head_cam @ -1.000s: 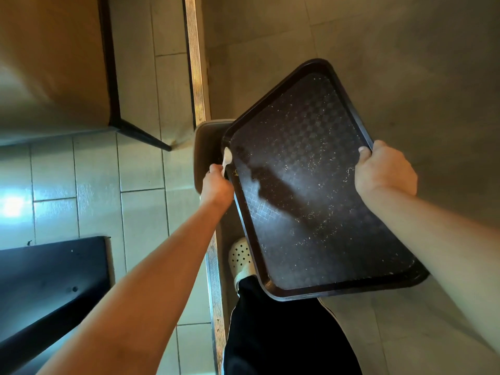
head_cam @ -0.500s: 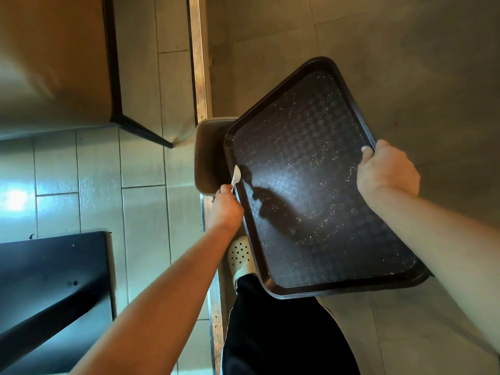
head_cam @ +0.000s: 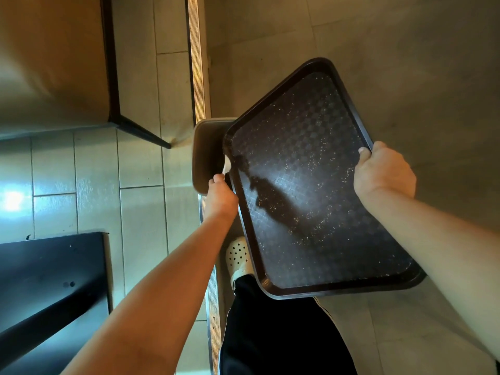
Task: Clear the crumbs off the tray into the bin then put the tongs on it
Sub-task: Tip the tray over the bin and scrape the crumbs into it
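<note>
both hands work the tray [head_cam: 311,185], held tilted above the bin [head_cam: 207,155]: right hand [head_cam: 384,171] grips the far rim, left hand [head_cam: 220,196] curls round a small pale scraper [head_cam: 226,165] at the near rim. crumbs [head_cam: 313,215] stay scattered; only a corner overhangs the bin, so they may fall on the floor [head_cam: 140,158]. tongs aren't visible.

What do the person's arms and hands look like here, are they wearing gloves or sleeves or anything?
Both arms are bare along all that shows, with no sleeves in view. The left hand and the right hand wear no gloves, and no rings, watch or bracelet can be seen. Lower down the person wears dark trousers and a pale perforated clog.
</note>
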